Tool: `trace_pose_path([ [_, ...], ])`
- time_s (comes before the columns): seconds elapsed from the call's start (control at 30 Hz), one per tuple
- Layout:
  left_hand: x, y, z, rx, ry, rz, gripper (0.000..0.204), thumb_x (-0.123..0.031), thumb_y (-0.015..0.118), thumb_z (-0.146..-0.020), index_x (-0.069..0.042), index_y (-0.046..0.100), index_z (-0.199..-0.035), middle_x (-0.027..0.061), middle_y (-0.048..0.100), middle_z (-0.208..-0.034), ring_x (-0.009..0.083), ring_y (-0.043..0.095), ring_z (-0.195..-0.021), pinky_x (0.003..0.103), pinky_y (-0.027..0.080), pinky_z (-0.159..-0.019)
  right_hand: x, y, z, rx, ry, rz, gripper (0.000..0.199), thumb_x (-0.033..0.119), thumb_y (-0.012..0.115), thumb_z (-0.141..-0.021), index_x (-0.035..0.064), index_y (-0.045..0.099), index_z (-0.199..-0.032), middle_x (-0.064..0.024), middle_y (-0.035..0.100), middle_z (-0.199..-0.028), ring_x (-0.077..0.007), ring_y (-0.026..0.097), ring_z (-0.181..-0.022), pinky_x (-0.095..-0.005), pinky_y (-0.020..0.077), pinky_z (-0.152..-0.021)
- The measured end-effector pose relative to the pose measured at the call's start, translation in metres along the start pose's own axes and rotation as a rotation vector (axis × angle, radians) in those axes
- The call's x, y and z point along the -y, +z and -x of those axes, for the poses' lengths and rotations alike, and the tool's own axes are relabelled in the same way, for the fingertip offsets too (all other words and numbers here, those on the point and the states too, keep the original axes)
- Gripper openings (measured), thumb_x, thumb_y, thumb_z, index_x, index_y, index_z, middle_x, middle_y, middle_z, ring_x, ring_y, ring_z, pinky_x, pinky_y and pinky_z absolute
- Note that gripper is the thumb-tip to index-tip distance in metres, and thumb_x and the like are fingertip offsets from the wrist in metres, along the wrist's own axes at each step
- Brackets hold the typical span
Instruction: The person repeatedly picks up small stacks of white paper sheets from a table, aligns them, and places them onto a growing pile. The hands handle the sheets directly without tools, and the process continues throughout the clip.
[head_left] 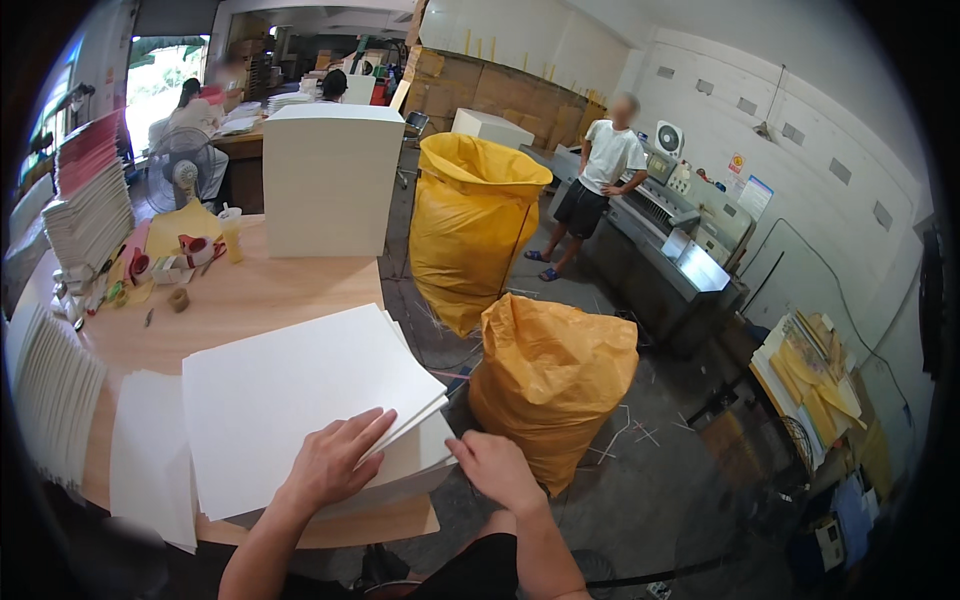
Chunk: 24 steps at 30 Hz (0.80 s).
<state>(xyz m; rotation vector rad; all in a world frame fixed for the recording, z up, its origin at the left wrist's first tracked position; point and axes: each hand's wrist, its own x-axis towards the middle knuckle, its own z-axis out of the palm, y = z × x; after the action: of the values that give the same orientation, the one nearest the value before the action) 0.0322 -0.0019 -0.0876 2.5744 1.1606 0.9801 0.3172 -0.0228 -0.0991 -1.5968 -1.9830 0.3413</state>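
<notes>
A thick stack of large white paper sheets [280,400] lies at the near edge of the wooden table [320,285]. My left hand [335,458] rests on top near the right front side, its fingers stretched out. At the stack's right corner, my right hand [495,468] is closed, with thumb and fingers pinching the edge of the lower sheets. Several upper sheets are lifted a little above the rest between my hands. More white sheets [150,455] lie partly beneath the stack on the left.
Another tall white paper stack [325,185] stands farther back. Tape rolls [178,299] and small tools lie left; paper piles [90,215] rise beyond. Two yellow sacks [465,230], [555,390] stand on the floor. A person [605,165] stands beside a large machine [665,220].
</notes>
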Motion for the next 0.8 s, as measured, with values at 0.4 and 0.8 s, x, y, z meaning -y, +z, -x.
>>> trace_pose_path([
  [0.4, 0.005, 0.000, -0.002, -0.034, -0.020, 0.094, 0.038, -0.007, 0.070, -0.092, -0.027, 0.076, -0.123, 0.0144, 0.064, -0.147, 0.0315, 0.076, -0.105, 0.044, 0.062, -0.086, 0.037, 0.030, -0.023, -0.145, 0.172, -0.713, 0.038, 0.029, 0.067, -0.109, 0.0095, 0.052, -0.080, 0.0027, 0.055, -0.068, -0.0060, 0.056, -0.061, -0.0226, 0.0454, -0.055],
  [0.8, 0.013, -0.001, -0.001, -0.026, 0.026, 0.139, 0.037, -0.041, 0.086, -0.088, -0.031, 0.078, -0.123, 0.0101, 0.063, -0.144, 0.0287, 0.074, -0.109, 0.042, 0.062, -0.088, 0.044, 0.020, -0.035, -0.016, 0.308, -1.267, 0.037, 0.023, 0.066, -0.108, 0.0106, 0.053, -0.076, 0.0012, 0.054, -0.063, -0.0092, 0.059, -0.056, -0.0243, 0.0450, -0.049],
])
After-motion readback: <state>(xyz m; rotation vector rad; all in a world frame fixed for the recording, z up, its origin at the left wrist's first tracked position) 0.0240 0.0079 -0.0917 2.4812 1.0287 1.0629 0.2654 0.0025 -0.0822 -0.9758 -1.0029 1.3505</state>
